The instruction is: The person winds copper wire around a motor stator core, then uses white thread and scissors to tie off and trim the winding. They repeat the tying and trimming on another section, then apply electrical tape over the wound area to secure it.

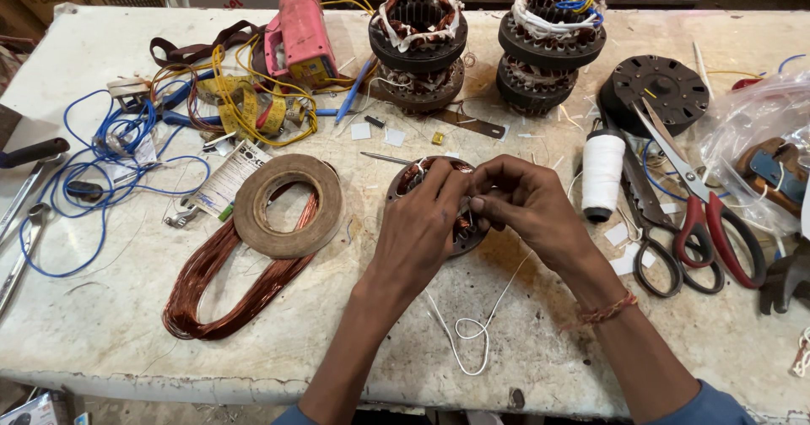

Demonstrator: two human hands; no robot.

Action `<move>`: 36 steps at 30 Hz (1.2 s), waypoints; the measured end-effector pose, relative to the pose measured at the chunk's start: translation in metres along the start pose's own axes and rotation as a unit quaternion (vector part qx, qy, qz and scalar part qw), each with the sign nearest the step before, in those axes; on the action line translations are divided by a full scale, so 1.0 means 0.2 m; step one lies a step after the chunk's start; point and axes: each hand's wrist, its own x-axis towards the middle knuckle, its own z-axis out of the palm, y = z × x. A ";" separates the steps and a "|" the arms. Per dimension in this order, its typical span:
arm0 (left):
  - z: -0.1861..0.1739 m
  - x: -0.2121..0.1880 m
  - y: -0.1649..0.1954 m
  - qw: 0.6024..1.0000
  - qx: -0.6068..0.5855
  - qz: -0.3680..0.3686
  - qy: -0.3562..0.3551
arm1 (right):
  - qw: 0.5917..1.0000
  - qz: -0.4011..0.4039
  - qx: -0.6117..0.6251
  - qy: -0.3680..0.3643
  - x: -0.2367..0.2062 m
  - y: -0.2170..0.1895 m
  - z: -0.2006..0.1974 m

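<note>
Both hands, the left hand (426, 214) and right hand (523, 205), pinch thin white cord (472, 332) over the round copper-wound stator (422, 176) on the scuffed white bench (101, 324), apparently lacing its coils, calling for steady tension.

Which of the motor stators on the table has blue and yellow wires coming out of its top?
The top stator of the right-hand stack at the table's far edge; the left stack shows only white lacing.

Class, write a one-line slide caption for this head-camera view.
Both hands pinch at a copper-wound stator on a cluttered workbench.
</note>
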 end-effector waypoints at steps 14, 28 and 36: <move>-0.09 -0.09 -0.03 0.983 -0.106 -0.147 -0.001 | 0.925 -0.064 -0.371 -0.057 -0.10 0.02 -0.21; -0.13 0.07 0.11 0.969 -0.009 -0.232 -0.081 | 0.998 -0.041 -0.008 -0.051 -0.14 0.04 0.01; -0.01 0.04 0.09 0.967 -0.047 -0.250 0.029 | 0.998 0.049 -0.009 -0.036 -0.16 0.04 0.05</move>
